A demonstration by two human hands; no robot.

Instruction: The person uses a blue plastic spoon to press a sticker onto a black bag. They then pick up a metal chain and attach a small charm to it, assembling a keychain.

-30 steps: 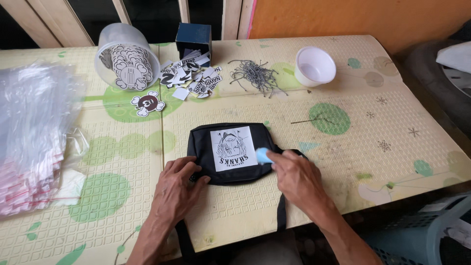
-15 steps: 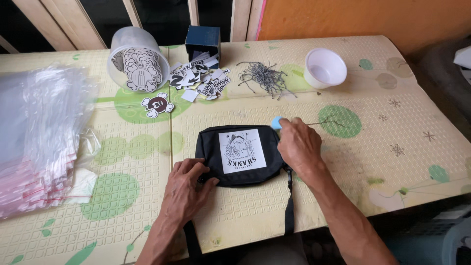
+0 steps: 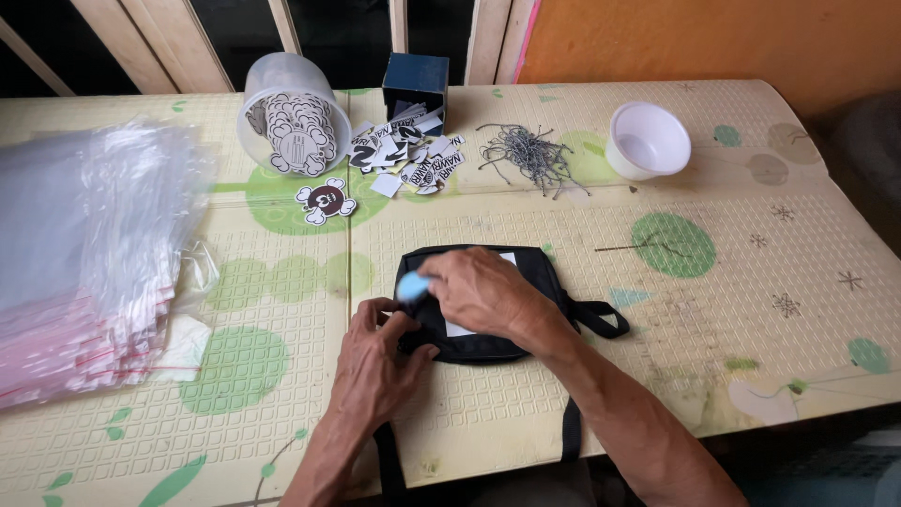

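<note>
Matt black cloth pouch (image 3: 488,310) with a white paper-like label; glossy clear plastic bags (image 3: 84,244) stacked; smooth white plastic bowl (image 3: 648,141); embossed, textured cream table mat (image 3: 751,282).

- Left hand (image 3: 380,352): palm down, fingers curled and pressing downward, forearm reaching in from the bottom edge.
- Right hand (image 3: 483,291): palm down, fingertips pinched together, forearm angled in from the lower right.

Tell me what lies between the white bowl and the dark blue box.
A heap of grey strings lies between the white bowl and the blue box, in the head view.
</note>
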